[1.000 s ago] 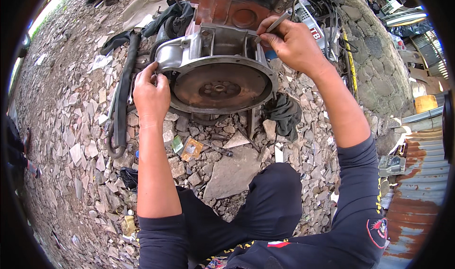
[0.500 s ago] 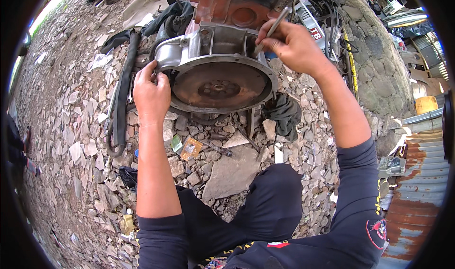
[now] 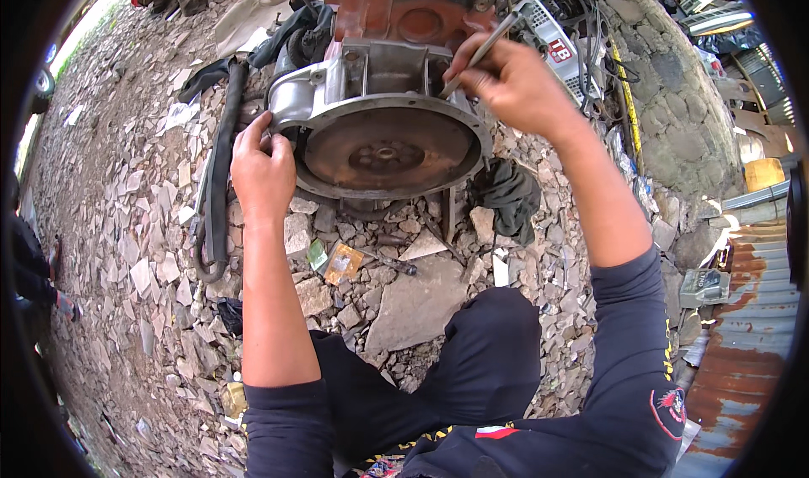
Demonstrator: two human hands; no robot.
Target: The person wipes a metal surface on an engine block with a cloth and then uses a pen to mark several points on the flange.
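Observation:
A silver cast bell housing with a rusty round flywheel inside it sits on a red and black engine block. My left hand grips the left edge of the housing with curled fingers. My right hand holds a slim metal rod tool, slanting down into the ribbed recess at the housing's upper right. The rod's lower tip is hard to make out among the ribs.
Rubble ground surrounds me, with a dark hose, a dark cloth and a flat stone. At the right are a stone ledge, a yellow container and rusty corrugated sheet. A person's dark-clad leg shows far left.
The view has shifted slightly. My right hand has moved a little left with the rod, which tilted somewhat over the last second. My left hand stays on the housing's edge.

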